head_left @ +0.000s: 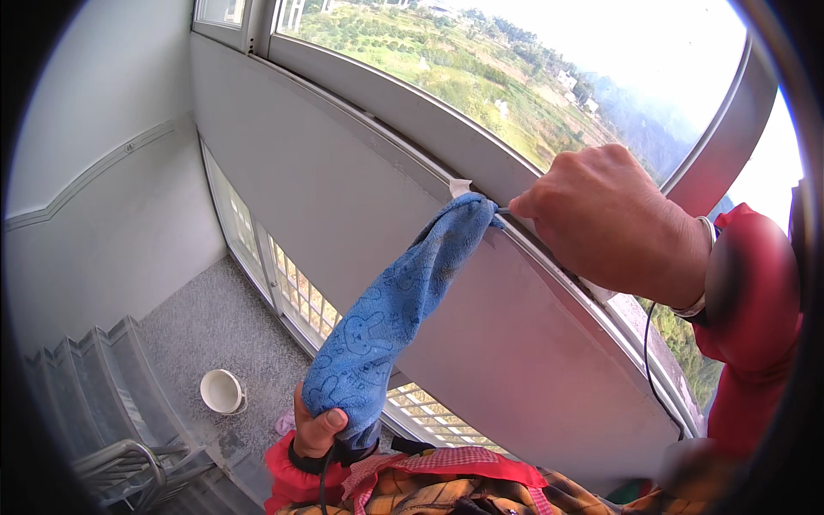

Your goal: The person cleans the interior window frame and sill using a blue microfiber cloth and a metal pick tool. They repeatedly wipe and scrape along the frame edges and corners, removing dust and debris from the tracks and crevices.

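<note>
A blue patterned cloth (pixel 380 322) stretches from the lower middle up to the window's sliding track (pixel 553 257). My left hand (pixel 317 428) grips its lower end near my body. The cloth's twisted upper end lies at the track, beside a small white scrap (pixel 459 187). Just right of that end, my right hand (pixel 599 219) is closed around a thin grey tool, of which only a short shaft (pixel 505 210) shows. The tool's tip meets the cloth and is hidden there; its handle is hidden in my fist.
A white bucket (pixel 222 391) stands on the speckled landing floor (pixel 212 328), with a pink cloth (pixel 284 421) near it. Stairs (pixel 103 380) and a metal handrail (pixel 151 457) are at the lower left. A framed window pane (pixel 463 71) rises beyond the track.
</note>
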